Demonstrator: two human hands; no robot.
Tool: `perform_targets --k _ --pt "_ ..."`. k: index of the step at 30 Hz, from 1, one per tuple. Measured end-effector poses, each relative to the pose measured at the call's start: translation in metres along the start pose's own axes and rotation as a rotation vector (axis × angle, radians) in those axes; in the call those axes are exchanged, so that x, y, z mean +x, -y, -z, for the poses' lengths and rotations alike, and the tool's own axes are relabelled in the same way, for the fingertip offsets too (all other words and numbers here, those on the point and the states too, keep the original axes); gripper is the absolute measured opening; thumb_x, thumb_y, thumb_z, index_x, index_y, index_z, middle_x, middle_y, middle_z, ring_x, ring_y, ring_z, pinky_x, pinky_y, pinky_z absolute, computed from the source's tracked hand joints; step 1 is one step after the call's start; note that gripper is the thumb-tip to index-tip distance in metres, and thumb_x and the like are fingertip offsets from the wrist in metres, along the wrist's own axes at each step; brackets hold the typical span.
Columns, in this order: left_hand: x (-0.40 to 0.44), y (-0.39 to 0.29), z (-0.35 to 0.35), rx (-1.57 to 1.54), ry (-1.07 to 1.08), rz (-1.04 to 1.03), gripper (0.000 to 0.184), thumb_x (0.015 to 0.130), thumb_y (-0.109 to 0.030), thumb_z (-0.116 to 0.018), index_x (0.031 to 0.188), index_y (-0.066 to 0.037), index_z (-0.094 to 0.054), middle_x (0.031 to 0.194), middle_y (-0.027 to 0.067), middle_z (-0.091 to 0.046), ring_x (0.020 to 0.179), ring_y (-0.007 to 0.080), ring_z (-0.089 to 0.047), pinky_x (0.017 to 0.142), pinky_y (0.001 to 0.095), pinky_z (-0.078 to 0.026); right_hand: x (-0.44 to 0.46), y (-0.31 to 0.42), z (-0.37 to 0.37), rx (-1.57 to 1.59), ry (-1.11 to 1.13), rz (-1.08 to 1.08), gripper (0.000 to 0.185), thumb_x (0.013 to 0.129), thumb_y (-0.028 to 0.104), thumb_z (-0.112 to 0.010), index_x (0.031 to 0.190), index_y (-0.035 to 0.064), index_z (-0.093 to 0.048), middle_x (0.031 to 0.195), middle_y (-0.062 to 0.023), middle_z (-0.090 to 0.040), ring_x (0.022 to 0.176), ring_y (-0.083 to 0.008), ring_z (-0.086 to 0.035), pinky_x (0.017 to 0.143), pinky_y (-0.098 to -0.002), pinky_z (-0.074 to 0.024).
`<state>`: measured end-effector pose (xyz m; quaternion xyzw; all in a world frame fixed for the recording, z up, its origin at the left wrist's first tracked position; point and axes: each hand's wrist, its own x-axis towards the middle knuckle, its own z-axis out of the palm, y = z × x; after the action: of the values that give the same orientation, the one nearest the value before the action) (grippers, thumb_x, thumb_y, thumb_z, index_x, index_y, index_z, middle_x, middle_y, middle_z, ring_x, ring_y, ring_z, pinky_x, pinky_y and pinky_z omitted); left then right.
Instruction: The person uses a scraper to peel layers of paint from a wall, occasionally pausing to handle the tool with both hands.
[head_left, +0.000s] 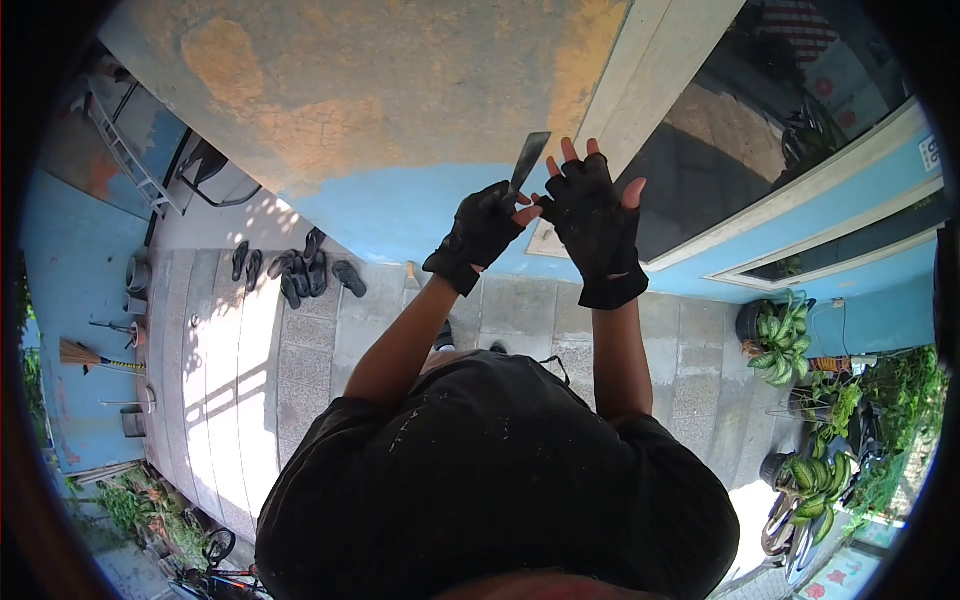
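Observation:
My left hand [475,232], in a black fingerless glove, is closed around a putty knife [530,162]. Its grey blade points up and away from me, and the handle is hidden in the grip. Beside it, my right hand [592,212] wears a matching glove, with the fingers spread and the thumb out to the right. Nothing shows in that hand. The fingertips of my left hand are close to the right hand's edge; whether they touch, I cannot tell. Both hands are in front of a wall [420,110] with patchy grey and orange above light blue.
A pale window frame [640,90] borders dark glass at the right. Several dark sandals [312,272] lie on the tiled floor [510,310], near what looks like a small brush [411,276]. Potted plants [780,335] stand at right; a ladder [125,150] and broom [90,355] are left.

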<state>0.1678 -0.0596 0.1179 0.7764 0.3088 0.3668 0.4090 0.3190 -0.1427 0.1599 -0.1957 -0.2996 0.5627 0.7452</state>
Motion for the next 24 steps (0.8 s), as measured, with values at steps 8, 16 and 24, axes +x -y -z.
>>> perform_targets --k 8,16,24 --pt "0.0 0.014 -0.005 0.029 -0.164 -0.108 0.013 0.085 -0.017 -0.07 0.091 -0.005 -0.066 0.075 0.0064 -0.066 0.066 0.0206 -0.064 0.062 0.0313 -0.049 0.001 -0.008 -0.004 0.089 0.006 -0.031 0.108 0.078 0.083 -0.044 0.153 0.0121 -0.01 0.156 -0.014 -0.016 0.142 -0.0316 -0.02 0.11 -0.0536 -0.0286" --pt "-0.007 -0.032 0.005 -0.095 -0.097 -0.056 0.015 0.082 -0.014 -0.074 0.094 -0.007 -0.069 0.074 0.0057 -0.067 0.068 0.0123 -0.063 0.063 0.0294 -0.05 0.0 -0.028 0.016 -0.142 -0.071 -0.05 0.098 0.087 0.071 -0.046 0.154 0.0105 -0.008 0.156 -0.0142 -0.02 0.143 -0.0285 -0.021 0.114 -0.0433 -0.0266" --pt "-0.01 -0.031 -0.004 -0.051 -0.023 -0.37 0.02 0.082 -0.015 -0.072 0.099 -0.004 -0.069 0.088 0.0114 -0.071 0.079 0.0217 -0.07 0.074 0.0311 -0.054 -0.004 -0.046 0.015 -0.15 -0.1 -0.126 0.075 0.097 0.052 -0.047 0.154 0.0122 -0.018 0.157 -0.0122 -0.021 0.14 -0.0264 -0.032 0.116 -0.0398 -0.0274"
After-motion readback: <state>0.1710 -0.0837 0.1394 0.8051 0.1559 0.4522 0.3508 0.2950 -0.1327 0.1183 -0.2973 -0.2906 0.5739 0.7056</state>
